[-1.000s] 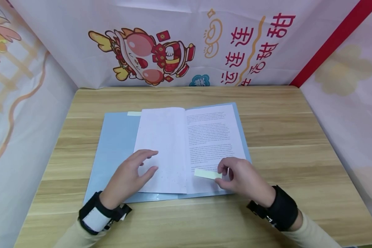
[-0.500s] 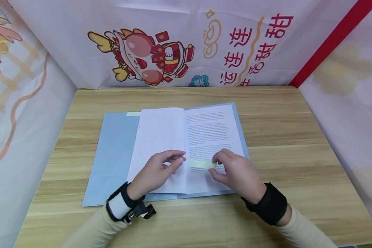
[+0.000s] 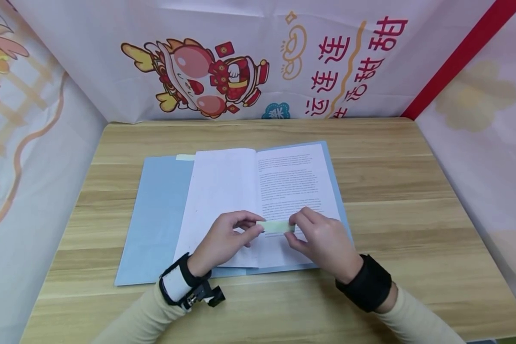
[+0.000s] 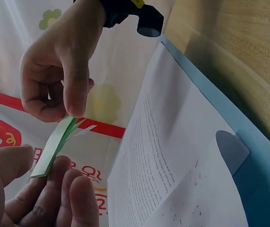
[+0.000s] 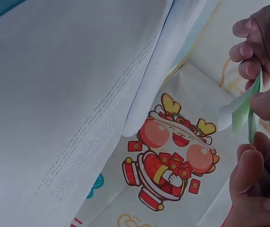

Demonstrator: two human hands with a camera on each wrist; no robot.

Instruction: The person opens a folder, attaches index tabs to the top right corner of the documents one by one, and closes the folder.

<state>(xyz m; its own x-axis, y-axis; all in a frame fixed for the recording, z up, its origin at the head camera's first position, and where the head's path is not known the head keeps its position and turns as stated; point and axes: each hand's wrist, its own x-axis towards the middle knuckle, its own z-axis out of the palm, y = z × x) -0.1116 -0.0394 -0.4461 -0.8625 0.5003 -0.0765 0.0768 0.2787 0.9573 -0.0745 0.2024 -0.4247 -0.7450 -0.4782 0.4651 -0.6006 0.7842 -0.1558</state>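
Note:
A thin pad of pale green sticky notes [image 3: 276, 226] hangs over the right-hand page, stretched between both hands. My right hand [image 3: 328, 246] pinches its right end between thumb and fingertips. At the other end, the thumb and fingers of my left hand [image 3: 225, 239] close around the strip. In the left wrist view, a few leaves fan away from the pad [image 4: 54, 149]; the right wrist view shows a loose leaf [image 5: 231, 113] too. Below lies an open booklet [image 3: 223, 191] in a light blue cover [image 3: 156, 210]. Its left page looks mostly blank, its right page printed.
A pale green tab [image 3: 185, 157] sticks out at the top left of the pages. The wooden table [image 3: 413, 215] extends around the booklet. Printed white cloth [image 3: 241, 24] stands behind the table and along both sides.
My left hand has moved right and reached the pad's left end, its fingers closing there. My right hand has carried the pad slightly up and left. The booklet stays in place.

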